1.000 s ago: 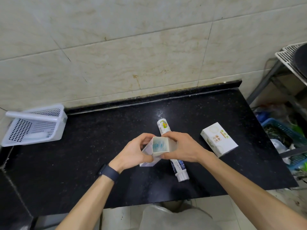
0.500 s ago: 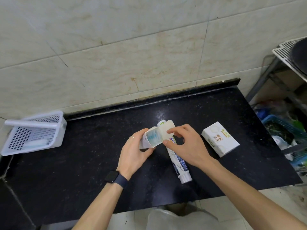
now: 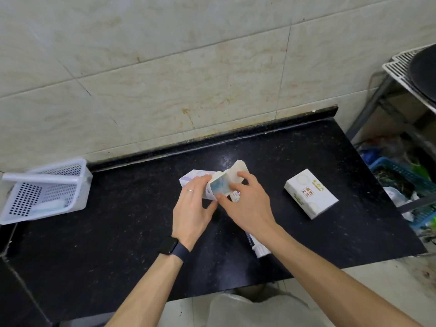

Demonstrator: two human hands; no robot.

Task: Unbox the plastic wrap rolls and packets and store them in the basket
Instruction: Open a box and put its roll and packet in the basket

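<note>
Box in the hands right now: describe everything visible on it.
The small carton looks like thin white cardboard with faint purple print on its far side. It is held tilted above the black counter, open end toward the camera, showing bluish-white contents inside. Its end flap stands folded up and back. The left hand grips its left side; the right hand pinches the open end and flap.

Countertop [image 3: 94, 244] is showing glossy, speckled black stone; basket [image 3: 23, 201] is presenting smooth perforated white plastic; opened box [image 3: 232, 174] is appearing matt cardboard.
</note>
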